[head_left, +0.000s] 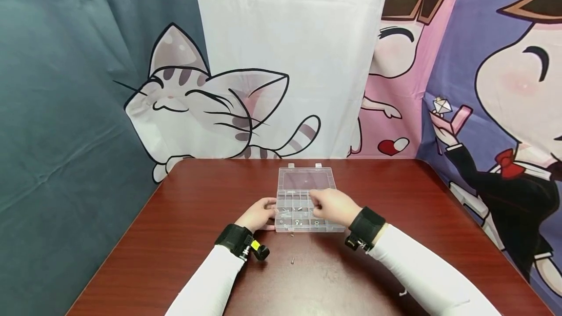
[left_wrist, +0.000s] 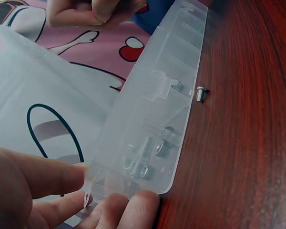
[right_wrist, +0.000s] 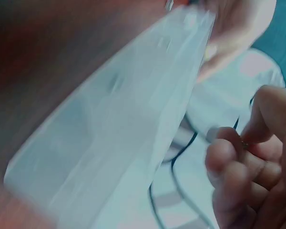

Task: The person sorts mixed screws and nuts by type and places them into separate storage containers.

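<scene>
A clear plastic compartment box [head_left: 285, 228] lies on the table with its lid [head_left: 306, 180] swung back. My left hand [head_left: 256, 215] holds the box's left side; in the left wrist view the thumb and fingers [left_wrist: 140, 210] close on its corner. Bolts [left_wrist: 142, 157] and other small metal parts show through the wall. My right hand [head_left: 333, 206] hovers over the right part of the box, thumb and fingertips together. Between them, in the right wrist view, sits a tiny metal piece [right_wrist: 244, 144], mostly hidden by the fingers.
A small screw [head_left: 292, 261] lies on the red-brown table [head_left: 210, 184] in front of the box. Another small screw [left_wrist: 200, 94] lies close to the box's front wall. Behind the table hangs a printed cloth [head_left: 298, 38].
</scene>
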{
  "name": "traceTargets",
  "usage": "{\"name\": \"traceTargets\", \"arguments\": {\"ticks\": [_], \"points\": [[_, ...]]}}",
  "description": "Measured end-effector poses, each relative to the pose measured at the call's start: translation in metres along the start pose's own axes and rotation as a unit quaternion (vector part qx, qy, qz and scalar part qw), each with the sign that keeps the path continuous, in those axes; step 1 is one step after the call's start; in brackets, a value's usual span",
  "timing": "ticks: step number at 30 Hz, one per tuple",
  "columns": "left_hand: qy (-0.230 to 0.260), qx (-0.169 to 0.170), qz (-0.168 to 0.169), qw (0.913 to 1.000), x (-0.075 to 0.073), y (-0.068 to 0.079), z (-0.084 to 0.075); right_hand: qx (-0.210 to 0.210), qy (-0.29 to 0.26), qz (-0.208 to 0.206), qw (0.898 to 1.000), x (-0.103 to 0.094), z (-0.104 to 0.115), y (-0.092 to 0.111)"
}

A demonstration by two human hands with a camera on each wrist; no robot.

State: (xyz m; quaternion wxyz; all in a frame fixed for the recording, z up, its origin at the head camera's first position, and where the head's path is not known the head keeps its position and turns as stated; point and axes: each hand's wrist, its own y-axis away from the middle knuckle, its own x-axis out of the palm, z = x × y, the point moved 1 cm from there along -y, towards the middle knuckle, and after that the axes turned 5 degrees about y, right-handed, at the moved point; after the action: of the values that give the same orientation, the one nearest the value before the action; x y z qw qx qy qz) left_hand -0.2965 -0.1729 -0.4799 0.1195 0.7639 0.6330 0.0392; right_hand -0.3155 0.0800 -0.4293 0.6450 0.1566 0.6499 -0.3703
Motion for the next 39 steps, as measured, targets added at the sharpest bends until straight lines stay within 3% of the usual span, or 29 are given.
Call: {"name": "traceTargets", "arguments": {"ticks": [7, 17, 32, 39], "points": [[-0.011, -0.006, -0.008, 0.9999, 0.0, -0.001, 0.001, 0.067, -0.019, 0.018, 0.997, -0.007, -0.034, 0.012], [0.003, -0.011, -0.001, 0.9999, -0.002, -0.003, -0.001, 0.071, 0.002, 0.037, 0.997, 0.004, -0.059, 0.022], [-0.017, -0.017, -0.001, 0.9997, 0.001, 0.002, -0.002, 0.071, 0.004, 0.049, 0.996, 0.008, -0.06, 0.026], [-0.017, -0.027, -0.002, 0.9995, 0.002, 0.001, -0.007, 0.064, 0.005, 0.03, 0.998, 0.005, -0.057, 0.028]]}}
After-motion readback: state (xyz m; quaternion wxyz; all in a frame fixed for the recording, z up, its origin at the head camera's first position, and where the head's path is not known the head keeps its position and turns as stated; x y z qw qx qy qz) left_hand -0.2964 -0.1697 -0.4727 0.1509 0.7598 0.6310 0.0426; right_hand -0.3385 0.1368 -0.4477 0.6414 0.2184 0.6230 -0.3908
